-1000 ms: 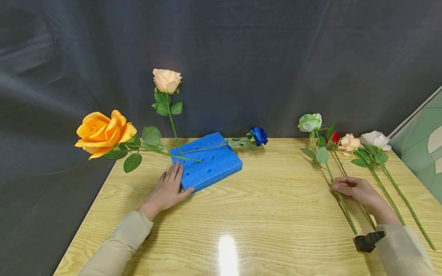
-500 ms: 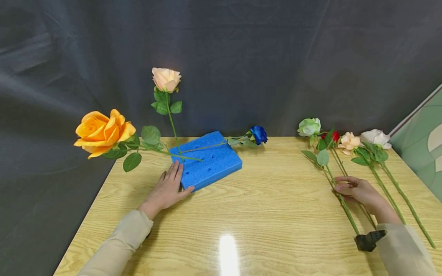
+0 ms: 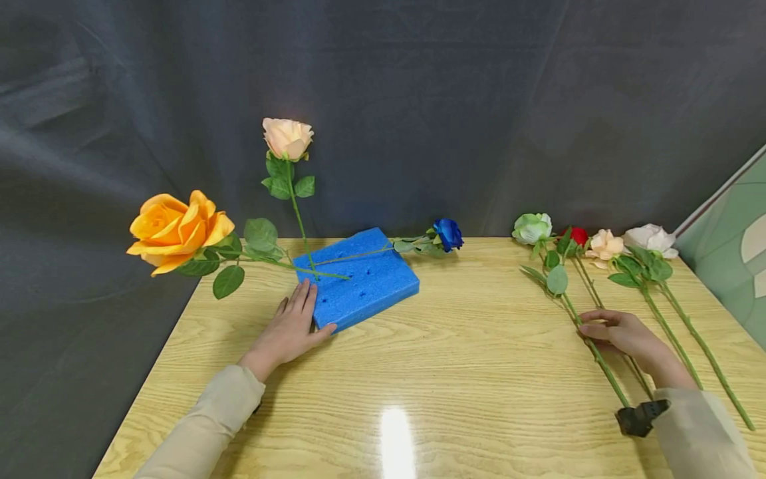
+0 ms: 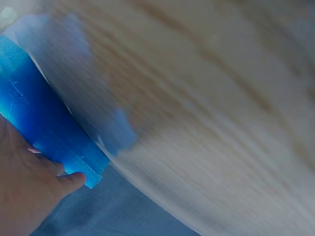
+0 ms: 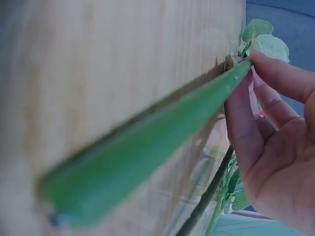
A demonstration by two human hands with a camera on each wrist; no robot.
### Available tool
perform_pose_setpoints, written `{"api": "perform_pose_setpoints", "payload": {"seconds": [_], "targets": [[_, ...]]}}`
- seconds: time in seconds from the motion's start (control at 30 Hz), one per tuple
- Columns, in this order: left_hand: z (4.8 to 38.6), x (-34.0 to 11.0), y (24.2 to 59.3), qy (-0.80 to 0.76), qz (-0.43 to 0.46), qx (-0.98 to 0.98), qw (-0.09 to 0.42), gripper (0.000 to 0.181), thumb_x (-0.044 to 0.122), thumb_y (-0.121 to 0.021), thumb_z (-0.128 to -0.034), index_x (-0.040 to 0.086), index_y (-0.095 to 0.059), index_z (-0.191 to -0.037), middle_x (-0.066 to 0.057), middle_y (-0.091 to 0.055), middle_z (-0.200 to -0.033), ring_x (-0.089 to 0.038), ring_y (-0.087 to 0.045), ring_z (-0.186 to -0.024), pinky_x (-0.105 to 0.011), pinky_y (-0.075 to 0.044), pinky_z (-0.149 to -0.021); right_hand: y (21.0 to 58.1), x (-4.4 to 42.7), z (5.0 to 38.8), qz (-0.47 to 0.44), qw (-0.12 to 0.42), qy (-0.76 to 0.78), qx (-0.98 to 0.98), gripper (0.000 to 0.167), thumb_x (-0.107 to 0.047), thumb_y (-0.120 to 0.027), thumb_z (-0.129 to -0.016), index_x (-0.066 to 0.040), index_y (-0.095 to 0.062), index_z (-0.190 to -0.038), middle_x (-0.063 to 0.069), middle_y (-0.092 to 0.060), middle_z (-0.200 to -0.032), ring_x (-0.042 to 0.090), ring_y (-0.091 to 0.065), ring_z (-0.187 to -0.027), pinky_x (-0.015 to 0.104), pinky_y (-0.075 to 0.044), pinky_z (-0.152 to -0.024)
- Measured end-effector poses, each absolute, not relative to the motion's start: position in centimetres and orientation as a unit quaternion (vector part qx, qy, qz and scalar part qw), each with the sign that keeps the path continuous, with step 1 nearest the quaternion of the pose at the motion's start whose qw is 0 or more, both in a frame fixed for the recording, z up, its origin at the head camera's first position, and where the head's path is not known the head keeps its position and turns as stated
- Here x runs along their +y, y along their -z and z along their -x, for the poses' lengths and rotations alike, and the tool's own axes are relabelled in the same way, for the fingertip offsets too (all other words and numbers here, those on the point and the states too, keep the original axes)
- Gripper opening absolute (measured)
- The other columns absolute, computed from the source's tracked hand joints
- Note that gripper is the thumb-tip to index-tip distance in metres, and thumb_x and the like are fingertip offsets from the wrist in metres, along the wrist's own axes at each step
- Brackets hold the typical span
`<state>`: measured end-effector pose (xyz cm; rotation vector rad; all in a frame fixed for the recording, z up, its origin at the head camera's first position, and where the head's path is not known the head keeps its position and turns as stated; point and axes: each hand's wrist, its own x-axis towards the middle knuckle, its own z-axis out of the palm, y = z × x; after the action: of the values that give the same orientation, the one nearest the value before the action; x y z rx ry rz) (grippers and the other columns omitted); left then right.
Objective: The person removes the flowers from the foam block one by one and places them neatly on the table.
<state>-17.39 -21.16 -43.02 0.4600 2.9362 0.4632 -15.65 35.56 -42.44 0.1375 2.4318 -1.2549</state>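
My left hand (image 3: 287,334) rests with straight, spread fingers on the left edge of a blue foam block (image 3: 371,293), its thumb at the front corner. Stuck in the block are a tall peach rose (image 3: 288,140), an orange rose (image 3: 179,229) leaning left and a blue rose (image 3: 448,235) leaning right. On the right, my right hand (image 3: 625,339) pinches the stem of a pale green rose (image 3: 532,228) between thumb and fingers. In the right wrist view, this green stem (image 5: 147,152) runs low along the table, its cut end toward the camera.
Beside the right hand lie a red rose (image 3: 578,235), a second peach rose (image 3: 606,246) and a white rose (image 3: 652,241) on the wooden table (image 3: 455,372). A dark curtain (image 3: 407,120) hangs behind, and a green patterned panel (image 3: 733,253) stands at the far right.
The pale green rose's bloom has sunk toward the table and slightly left, and its stem end has shifted right. My right hand stays nearly in place. My left hand has not moved.
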Motion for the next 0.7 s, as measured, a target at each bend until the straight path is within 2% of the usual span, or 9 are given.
{"api": "perform_pose_setpoints", "payload": {"seconds": [0.47, 0.7], "targets": [[17.42, -21.15, 43.19, -0.153, -0.153, 0.975, 0.062, 0.093, 0.058, -0.048, -0.0929, -0.001, -0.01, -0.153, -0.02, -0.002, -0.161, -0.038, -0.007, -0.149, -0.059, -0.017, -0.117, 42.41, 35.64, 15.65, -0.052, 0.192, 0.419, 0.886, 0.052, -0.026, -0.054, -0.098, 0.015, -0.047, -0.129, -0.023, -0.062, -0.09, -0.009, -0.061, -0.077, 0.022, -0.055, -0.07], [17.52, -21.1, 43.14, -0.155, -0.15, 0.974, 0.065, 0.093, 0.059, -0.049, -0.0926, 0.0, -0.009, -0.153, -0.02, -0.001, -0.161, -0.038, -0.006, -0.149, -0.059, -0.017, -0.117, 42.17, 35.59, 15.63, -0.044, 0.198, 0.408, 0.89, 0.052, -0.026, -0.052, -0.099, 0.016, -0.046, -0.129, -0.015, -0.064, -0.093, -0.008, -0.061, -0.077, 0.022, -0.055, -0.07]]}}
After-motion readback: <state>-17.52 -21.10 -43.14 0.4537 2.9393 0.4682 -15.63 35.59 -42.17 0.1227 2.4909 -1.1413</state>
